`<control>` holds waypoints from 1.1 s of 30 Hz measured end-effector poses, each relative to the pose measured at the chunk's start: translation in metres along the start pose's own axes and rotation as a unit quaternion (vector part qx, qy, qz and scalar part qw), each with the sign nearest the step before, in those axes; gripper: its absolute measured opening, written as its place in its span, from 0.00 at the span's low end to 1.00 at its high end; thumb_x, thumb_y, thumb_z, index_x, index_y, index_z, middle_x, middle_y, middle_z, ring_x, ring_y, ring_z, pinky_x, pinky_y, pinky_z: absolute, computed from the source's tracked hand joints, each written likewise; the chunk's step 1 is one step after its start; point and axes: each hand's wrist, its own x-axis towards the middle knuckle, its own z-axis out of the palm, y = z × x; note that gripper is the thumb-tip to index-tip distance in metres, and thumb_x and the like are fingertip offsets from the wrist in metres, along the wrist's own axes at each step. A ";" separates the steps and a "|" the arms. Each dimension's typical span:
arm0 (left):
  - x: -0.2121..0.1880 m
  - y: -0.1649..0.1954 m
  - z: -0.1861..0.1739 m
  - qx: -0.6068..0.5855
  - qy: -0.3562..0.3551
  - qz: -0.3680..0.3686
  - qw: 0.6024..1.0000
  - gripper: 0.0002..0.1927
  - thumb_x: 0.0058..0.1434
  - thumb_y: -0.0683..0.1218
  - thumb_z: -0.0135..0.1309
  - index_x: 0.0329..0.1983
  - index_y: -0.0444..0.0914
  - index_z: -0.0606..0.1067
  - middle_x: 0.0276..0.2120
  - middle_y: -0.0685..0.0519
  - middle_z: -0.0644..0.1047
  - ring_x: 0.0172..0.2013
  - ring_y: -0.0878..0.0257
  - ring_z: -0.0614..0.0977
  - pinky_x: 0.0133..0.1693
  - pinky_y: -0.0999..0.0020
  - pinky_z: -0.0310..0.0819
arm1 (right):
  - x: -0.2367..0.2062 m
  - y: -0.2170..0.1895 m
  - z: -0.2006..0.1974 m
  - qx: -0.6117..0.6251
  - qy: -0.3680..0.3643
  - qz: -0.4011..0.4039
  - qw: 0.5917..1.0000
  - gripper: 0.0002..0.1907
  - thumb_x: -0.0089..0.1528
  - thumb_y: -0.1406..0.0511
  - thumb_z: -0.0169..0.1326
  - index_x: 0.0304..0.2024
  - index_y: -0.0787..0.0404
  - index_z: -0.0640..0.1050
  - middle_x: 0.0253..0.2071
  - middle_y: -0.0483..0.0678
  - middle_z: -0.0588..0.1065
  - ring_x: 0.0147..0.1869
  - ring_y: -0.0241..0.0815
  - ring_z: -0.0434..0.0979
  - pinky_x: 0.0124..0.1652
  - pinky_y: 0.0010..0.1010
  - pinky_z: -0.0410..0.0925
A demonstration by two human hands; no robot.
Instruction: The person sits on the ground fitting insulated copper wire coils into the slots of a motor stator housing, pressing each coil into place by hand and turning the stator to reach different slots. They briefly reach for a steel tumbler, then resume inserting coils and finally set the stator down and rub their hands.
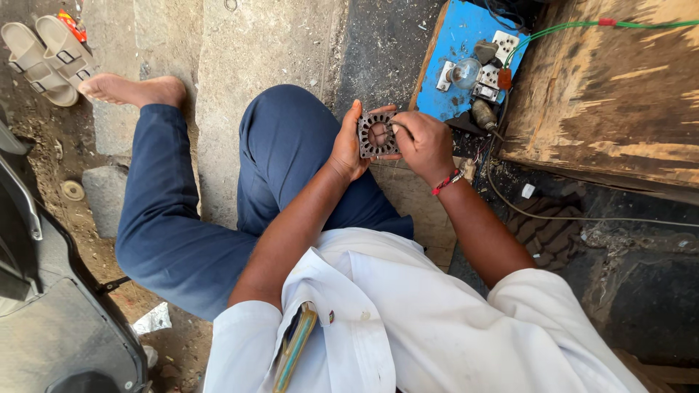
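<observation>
My left hand (348,143) holds a round slotted metal ring, a motor stator core (376,135), upright by its left edge above my knee. My right hand (424,143) rests against the core's right side, its fingers pinched at the rim. A thin wire seems to run between those fingers, but it is too small to be sure. A red thread band circles my right wrist. I sit with legs in blue trousers and a white shirt.
A blue board (455,44) with a bulb (466,71), switches and sockets lies just beyond my hands. A worn wooden block (619,94) with a green wire stands at the right. Beige sandals (44,51) lie far left. A dark vehicle part (51,306) fills the lower left.
</observation>
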 end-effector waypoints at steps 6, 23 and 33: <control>0.000 -0.001 -0.001 -0.002 0.009 0.010 1.000 0.42 0.70 0.72 0.28 0.68 0.36 0.68 0.50 0.44 0.80 0.49 0.51 0.83 0.47 0.40 0.83 | -0.002 0.002 0.004 0.007 0.002 0.041 0.999 0.04 0.66 0.69 0.57 0.42 0.64 0.80 0.36 0.54 0.80 0.37 0.52 0.82 0.36 0.39 0.72; 0.000 -0.005 -0.005 0.020 -0.006 -0.005 1.000 0.43 0.69 0.73 0.28 0.69 0.37 0.67 0.50 0.42 0.80 0.48 0.48 0.83 0.46 0.41 0.82 | 0.002 0.009 -0.004 0.065 -0.009 0.068 0.996 0.04 0.67 0.70 0.57 0.43 0.65 0.79 0.34 0.52 0.79 0.34 0.45 0.83 0.33 0.35 0.71; -0.002 -0.003 0.000 0.016 0.018 0.001 1.000 0.42 0.69 0.72 0.28 0.69 0.36 0.67 0.53 0.45 0.80 0.50 0.51 0.83 0.47 0.41 0.83 | -0.003 0.004 0.012 0.062 0.014 0.077 0.995 0.05 0.66 0.70 0.56 0.44 0.65 0.79 0.35 0.53 0.79 0.36 0.47 0.82 0.35 0.37 0.72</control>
